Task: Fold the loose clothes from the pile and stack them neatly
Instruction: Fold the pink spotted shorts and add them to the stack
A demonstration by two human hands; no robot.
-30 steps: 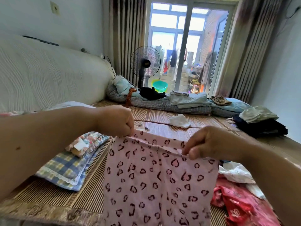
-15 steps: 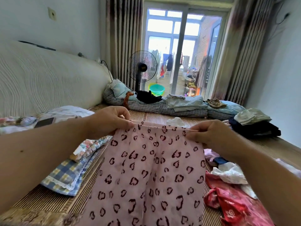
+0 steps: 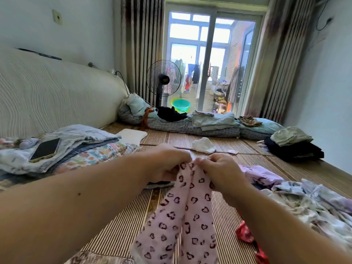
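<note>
Left hand [image 3: 167, 162] and right hand [image 3: 221, 172] meet, each grip closed on the pink trousers [image 3: 190, 216]; hems cut off below.

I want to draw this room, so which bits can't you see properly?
In the head view:
- pink heart pants: the waistband is bunched inside the left hand and right hand, and the bottom edge cuts off the leg ends.
- red garment: mostly behind the right forearm.
- phone: dark screen, nothing readable.
- balcony clutter: too small and washed out by the light.
</note>
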